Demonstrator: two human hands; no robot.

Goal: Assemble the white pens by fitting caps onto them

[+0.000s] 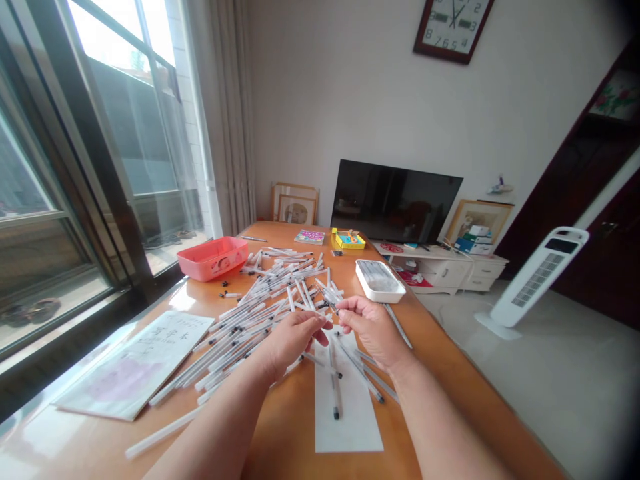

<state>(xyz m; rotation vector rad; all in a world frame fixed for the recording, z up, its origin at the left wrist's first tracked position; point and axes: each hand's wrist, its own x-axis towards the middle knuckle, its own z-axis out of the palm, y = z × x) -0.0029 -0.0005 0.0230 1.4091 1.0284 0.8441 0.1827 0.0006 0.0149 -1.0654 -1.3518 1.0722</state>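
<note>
A big heap of white pens (260,303) with black tips is spread over the wooden table (290,427). My left hand (293,337) and my right hand (373,327) meet above a white paper sheet (350,413). Both pinch a pen part (333,308) between the fingertips. Three or so finished pens (336,387) lie on the sheet below my hands.
A red plastic tray (213,257) stands at the left back, a white tray (380,280) at the right. A printed booklet (135,363) lies near the window side. Small boxes (349,239) and a book (310,236) sit at the far edge. A tower fan (535,277) stands on the floor.
</note>
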